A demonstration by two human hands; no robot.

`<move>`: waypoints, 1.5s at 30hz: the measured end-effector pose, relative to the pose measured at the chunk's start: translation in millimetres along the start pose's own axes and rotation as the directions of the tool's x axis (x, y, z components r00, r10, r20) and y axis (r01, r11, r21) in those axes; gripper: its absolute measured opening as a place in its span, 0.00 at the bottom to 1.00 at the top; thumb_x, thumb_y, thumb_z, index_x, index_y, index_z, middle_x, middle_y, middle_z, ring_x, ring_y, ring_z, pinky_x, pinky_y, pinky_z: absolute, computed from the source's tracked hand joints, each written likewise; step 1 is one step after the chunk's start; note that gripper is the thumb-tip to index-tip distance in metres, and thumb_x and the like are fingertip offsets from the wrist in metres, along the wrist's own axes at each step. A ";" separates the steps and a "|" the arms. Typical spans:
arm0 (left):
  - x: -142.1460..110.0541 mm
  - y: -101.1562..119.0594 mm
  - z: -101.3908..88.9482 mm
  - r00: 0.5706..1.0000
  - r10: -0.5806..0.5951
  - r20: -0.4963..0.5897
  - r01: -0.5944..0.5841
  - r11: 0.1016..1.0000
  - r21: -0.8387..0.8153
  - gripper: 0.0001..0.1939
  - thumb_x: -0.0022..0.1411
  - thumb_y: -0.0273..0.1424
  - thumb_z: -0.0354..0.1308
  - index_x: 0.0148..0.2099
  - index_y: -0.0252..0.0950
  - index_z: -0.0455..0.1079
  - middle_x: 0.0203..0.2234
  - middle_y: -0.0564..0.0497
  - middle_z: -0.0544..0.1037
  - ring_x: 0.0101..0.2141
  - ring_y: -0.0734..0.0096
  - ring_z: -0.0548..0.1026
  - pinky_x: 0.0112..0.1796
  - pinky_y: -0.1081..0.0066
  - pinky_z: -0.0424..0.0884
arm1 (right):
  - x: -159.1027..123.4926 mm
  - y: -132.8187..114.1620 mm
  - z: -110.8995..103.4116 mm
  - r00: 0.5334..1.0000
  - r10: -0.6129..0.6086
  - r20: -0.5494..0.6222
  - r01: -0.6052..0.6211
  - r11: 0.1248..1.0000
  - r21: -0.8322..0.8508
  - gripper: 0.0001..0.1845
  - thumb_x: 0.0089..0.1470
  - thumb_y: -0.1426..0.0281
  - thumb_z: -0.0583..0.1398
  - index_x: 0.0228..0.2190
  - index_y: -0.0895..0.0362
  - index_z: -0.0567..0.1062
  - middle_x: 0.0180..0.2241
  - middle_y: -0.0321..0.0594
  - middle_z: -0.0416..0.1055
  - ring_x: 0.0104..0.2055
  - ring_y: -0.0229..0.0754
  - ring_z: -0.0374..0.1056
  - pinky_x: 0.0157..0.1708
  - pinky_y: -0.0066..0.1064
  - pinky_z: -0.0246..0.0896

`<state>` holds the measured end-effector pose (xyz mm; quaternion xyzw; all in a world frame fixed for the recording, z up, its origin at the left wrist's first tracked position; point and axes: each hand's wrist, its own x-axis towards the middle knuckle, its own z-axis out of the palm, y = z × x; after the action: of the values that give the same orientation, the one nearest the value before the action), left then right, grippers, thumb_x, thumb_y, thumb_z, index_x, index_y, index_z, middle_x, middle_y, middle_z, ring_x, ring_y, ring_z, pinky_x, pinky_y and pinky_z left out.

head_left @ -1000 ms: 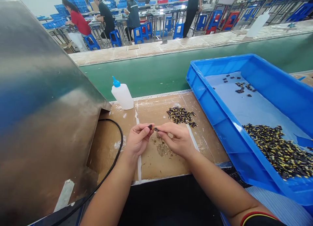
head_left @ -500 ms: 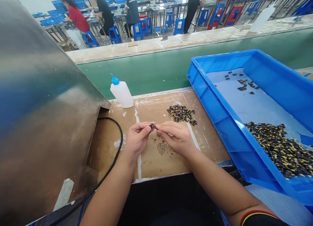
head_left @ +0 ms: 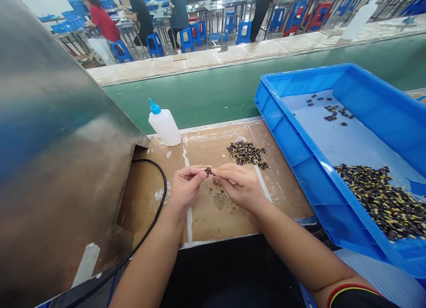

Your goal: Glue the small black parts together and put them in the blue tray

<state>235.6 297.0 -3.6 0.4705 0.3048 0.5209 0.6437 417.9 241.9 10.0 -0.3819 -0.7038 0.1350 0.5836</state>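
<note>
Over the cardboard-covered bench, my left hand (head_left: 187, 186) pinches a small dark part (head_left: 208, 171) between thumb and forefinger. My right hand (head_left: 241, 186) meets it from the other side, its fingertips closed on the same part's right end. The fingers cover most of the part, so its exact kind cannot be made out. Just beyond my right hand lies a loose pile of small black-and-yellow parts (head_left: 246, 154) on the cardboard (head_left: 213, 223).
A blue crate (head_left: 296, 148) at the right holds a large heap of black-and-yellow parts (head_left: 382, 197). A white squeeze bottle (head_left: 165, 127) with a blue nozzle stands at the back left. Beside a metal housing (head_left: 66, 144) runs a black cable (head_left: 164, 183). Several people work farther off.
Both hands keep their pinch on the small dark part, which appears turned slightly between the fingertips. The view has shifted a little; the piles and bottle stay in place.
</note>
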 end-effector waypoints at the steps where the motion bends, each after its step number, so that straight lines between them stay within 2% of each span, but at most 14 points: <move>1: 0.0 0.1 0.1 1.000 0.002 0.002 -0.002 1.000 -0.003 0.12 0.50 0.39 0.82 0.33 0.43 0.85 0.36 0.46 0.87 0.37 0.67 0.85 0.45 0.70 0.83 | 0.0 0.0 -0.1 1.000 0.001 0.000 -0.001 1.000 0.005 0.13 0.67 0.76 0.63 0.48 0.49 0.83 0.43 0.42 0.84 0.44 0.43 0.82 0.45 0.37 0.81; 6: 0.3 -0.4 0.8 1.000 0.008 0.004 -0.008 1.000 0.004 0.12 0.50 0.39 0.82 0.33 0.43 0.85 0.36 0.45 0.87 0.38 0.65 0.85 0.46 0.68 0.83 | -0.3 0.0 -0.6 1.000 0.011 0.008 -0.011 1.000 -0.002 0.12 0.67 0.75 0.63 0.48 0.50 0.83 0.44 0.42 0.84 0.44 0.43 0.81 0.46 0.37 0.81; 10: 0.9 -3.8 -1.6 1.000 0.007 -0.025 -0.006 1.000 0.019 0.13 0.49 0.39 0.83 0.32 0.42 0.85 0.37 0.45 0.87 0.39 0.64 0.85 0.46 0.67 0.83 | 0.4 1.0 -0.5 0.999 -0.041 0.005 0.042 0.997 -0.058 0.12 0.67 0.76 0.63 0.48 0.51 0.82 0.43 0.43 0.84 0.43 0.43 0.81 0.44 0.37 0.80; 13: -0.6 -6.3 -4.7 0.999 0.012 -0.033 -0.009 0.997 0.075 0.10 0.52 0.38 0.81 0.34 0.42 0.85 0.38 0.45 0.87 0.42 0.64 0.85 0.48 0.69 0.82 | 0.0 2.6 -0.1 0.997 -0.081 0.014 0.082 0.989 -0.126 0.11 0.68 0.76 0.63 0.48 0.52 0.82 0.42 0.43 0.83 0.43 0.42 0.81 0.43 0.37 0.80; 16: -3.7 -5.5 -5.8 0.997 0.073 -0.020 -0.068 0.980 0.185 0.06 0.57 0.35 0.78 0.36 0.41 0.85 0.41 0.45 0.87 0.43 0.64 0.85 0.50 0.68 0.81 | -1.6 4.6 0.3 0.996 -0.087 0.019 0.089 0.985 -0.150 0.11 0.68 0.77 0.63 0.48 0.54 0.81 0.43 0.44 0.83 0.43 0.43 0.80 0.43 0.37 0.79; 23: -5.7 0.2 -1.1 0.973 0.227 0.028 -0.222 0.907 0.359 0.03 0.62 0.34 0.74 0.38 0.41 0.85 0.44 0.44 0.86 0.45 0.63 0.85 0.50 0.65 0.82 | -1.5 6.4 -0.4 0.997 -0.075 0.002 0.074 0.985 -0.157 0.10 0.68 0.77 0.63 0.47 0.53 0.81 0.43 0.44 0.83 0.43 0.42 0.80 0.44 0.37 0.79; 28: -5.6 -2.5 2.4 0.940 0.334 0.074 -0.330 0.830 0.450 0.06 0.64 0.32 0.71 0.45 0.41 0.85 0.47 0.43 0.85 0.46 0.63 0.84 0.50 0.65 0.82 | -0.5 7.3 0.6 0.996 -0.057 -0.066 0.043 0.981 -0.189 0.12 0.67 0.77 0.62 0.49 0.53 0.80 0.41 0.42 0.83 0.42 0.42 0.80 0.45 0.36 0.78; 32: -6.3 -4.5 3.5 0.909 0.397 0.128 -0.401 0.748 0.528 0.06 0.65 0.30 0.70 0.45 0.40 0.84 0.45 0.44 0.85 0.44 0.64 0.84 0.50 0.64 0.82 | -0.2 9.4 0.8 0.994 -0.071 -0.080 0.054 0.979 -0.196 0.10 0.66 0.77 0.63 0.45 0.53 0.80 0.40 0.42 0.82 0.42 0.42 0.79 0.44 0.37 0.78; 39: -7.4 -8.6 -0.8 0.871 0.461 0.166 -0.458 0.644 0.613 0.07 0.67 0.28 0.67 0.47 0.40 0.83 0.44 0.46 0.85 0.44 0.63 0.84 0.49 0.62 0.81 | 0.0 10.0 1.1 0.989 -0.142 -0.042 0.130 0.970 -0.206 0.11 0.66 0.78 0.62 0.45 0.53 0.80 0.42 0.43 0.81 0.43 0.42 0.78 0.44 0.37 0.78; 45: -9.6 -8.8 -0.8 0.839 0.517 0.169 -0.495 0.596 0.632 0.08 0.66 0.25 0.67 0.47 0.41 0.82 0.43 0.48 0.86 0.43 0.66 0.84 0.48 0.65 0.81 | -2.6 11.0 3.9 0.981 -0.191 -0.018 0.181 0.954 -0.239 0.12 0.65 0.79 0.63 0.45 0.52 0.80 0.41 0.43 0.80 0.42 0.42 0.77 0.42 0.37 0.77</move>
<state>235.7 287.8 -12.9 0.7228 0.3311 0.5488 0.2585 418.5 248.5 0.0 -0.3835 -0.7356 -0.0130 0.5583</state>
